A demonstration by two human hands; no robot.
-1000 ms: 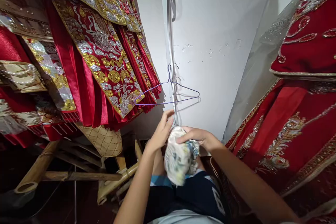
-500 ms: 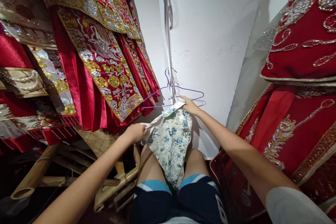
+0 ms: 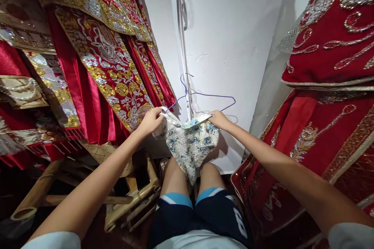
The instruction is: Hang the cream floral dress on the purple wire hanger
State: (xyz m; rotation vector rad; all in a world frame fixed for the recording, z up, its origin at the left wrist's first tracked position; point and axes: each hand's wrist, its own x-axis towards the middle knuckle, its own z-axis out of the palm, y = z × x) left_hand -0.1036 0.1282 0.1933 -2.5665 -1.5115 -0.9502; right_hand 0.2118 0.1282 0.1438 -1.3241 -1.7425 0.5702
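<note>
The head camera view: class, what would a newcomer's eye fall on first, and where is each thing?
Probably the gold-embroidered red garment hanging at the left and the beaded red garment at the right. Between them, in the centre, the left hand and right hand hold a floral cloth. Above the cloth, a purple hanger shows against the white wall.

Legible text: none. One character-like marking is present: a white outlined figure [image 3: 240, 223] at 5 o'clock from the view centre, on the navy shorts [image 3: 210, 216], wearer's left leg. It stands tilted; whether it is a numeral, letter or logo cannot be determined. Surface marks at 1 to 2 o'clock on the white wall [image 3: 228, 19] form no readable characters.
</note>
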